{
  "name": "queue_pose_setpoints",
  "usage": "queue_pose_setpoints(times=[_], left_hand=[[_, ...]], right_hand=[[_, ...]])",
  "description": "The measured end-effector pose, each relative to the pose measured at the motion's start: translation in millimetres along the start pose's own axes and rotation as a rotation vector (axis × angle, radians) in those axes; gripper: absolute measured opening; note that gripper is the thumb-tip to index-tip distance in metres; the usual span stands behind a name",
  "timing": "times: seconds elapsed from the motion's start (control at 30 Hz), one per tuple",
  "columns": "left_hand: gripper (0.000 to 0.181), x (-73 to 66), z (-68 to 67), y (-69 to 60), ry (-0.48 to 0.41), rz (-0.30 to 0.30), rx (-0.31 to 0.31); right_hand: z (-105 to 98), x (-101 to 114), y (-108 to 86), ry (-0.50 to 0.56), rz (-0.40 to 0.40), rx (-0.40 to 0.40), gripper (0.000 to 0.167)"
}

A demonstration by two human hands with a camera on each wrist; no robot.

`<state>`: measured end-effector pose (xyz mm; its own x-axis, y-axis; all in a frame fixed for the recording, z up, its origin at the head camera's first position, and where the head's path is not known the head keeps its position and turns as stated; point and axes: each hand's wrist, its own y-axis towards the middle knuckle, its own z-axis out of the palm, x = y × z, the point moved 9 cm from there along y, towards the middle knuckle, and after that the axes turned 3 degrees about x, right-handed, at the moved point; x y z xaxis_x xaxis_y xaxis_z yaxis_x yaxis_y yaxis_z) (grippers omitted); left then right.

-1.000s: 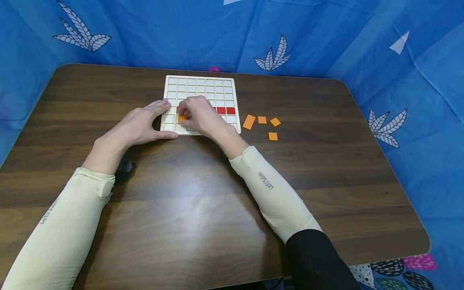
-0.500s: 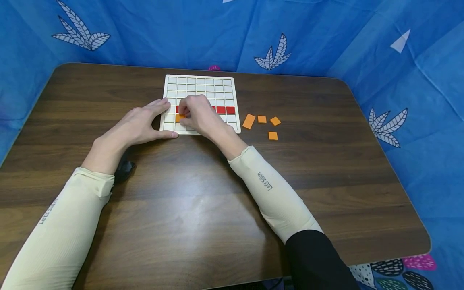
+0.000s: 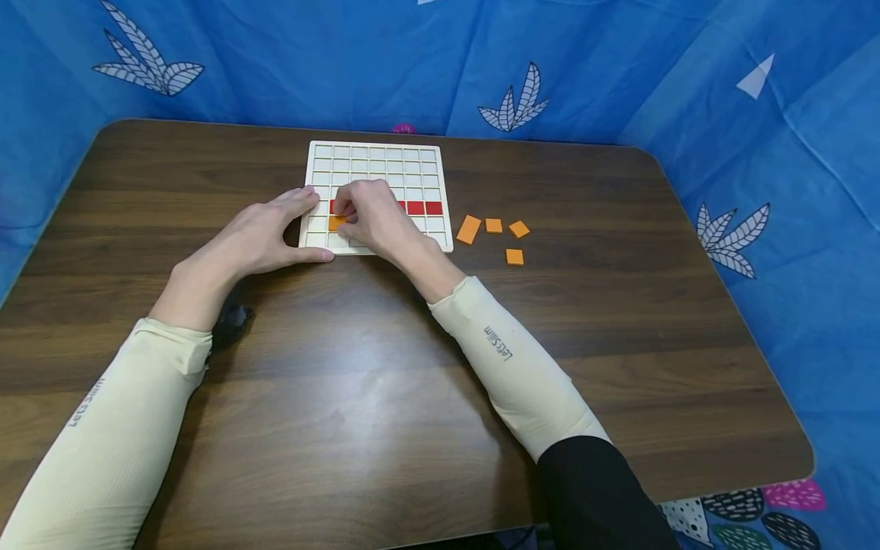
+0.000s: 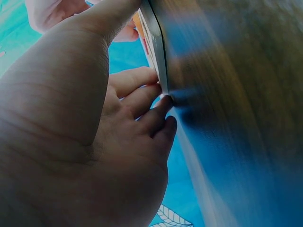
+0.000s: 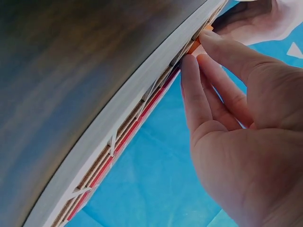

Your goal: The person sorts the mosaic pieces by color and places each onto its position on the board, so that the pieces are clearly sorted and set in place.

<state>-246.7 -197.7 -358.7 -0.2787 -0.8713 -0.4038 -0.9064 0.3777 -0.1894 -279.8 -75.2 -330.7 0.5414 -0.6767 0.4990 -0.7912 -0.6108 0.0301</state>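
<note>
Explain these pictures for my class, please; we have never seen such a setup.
There is no machine here, just a person's bare hands. The wide pictures come from a camera worn on the head, looking down; the close-ups come from one on each wrist. On the wooden table lies a white gridded board with red tiles in one row; loose orange tiles lie to its right. The left hand touches the board's edge. The right hand pinches an orange tile, partly hidden, at the board.
</note>
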Motion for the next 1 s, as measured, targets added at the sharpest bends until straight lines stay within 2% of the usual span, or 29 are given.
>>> queue_pose_setpoints(times=[0.17, 0.57, 0.8, 1.0], left_hand=[[0.109, 1.7, -0.3, -2.1, -0.005, -0.006, -0.001], [0.108, 3.4, -0.5, -2.3, -0.009, -0.007, -0.008], [0.108, 1.7, -0.2, -0.8, -0.005, 0.002, -0.005], [0.108, 0.4, -0.9, -0.1, -0.001, 0.006, -0.001]], right_hand=[[1.4, -0.6, 2.3, 0.006, 0.022, 0.014, 0.015], [0.7, 1.2, 3.0, -0.001, 0.017, 0.021, 0.015], [-2.0, 0.5, 1.6, 0.006, -0.027, -0.017, 0.005], [-1.9, 0.3, 0.8, 0.016, -0.031, -0.011, 0.006]])
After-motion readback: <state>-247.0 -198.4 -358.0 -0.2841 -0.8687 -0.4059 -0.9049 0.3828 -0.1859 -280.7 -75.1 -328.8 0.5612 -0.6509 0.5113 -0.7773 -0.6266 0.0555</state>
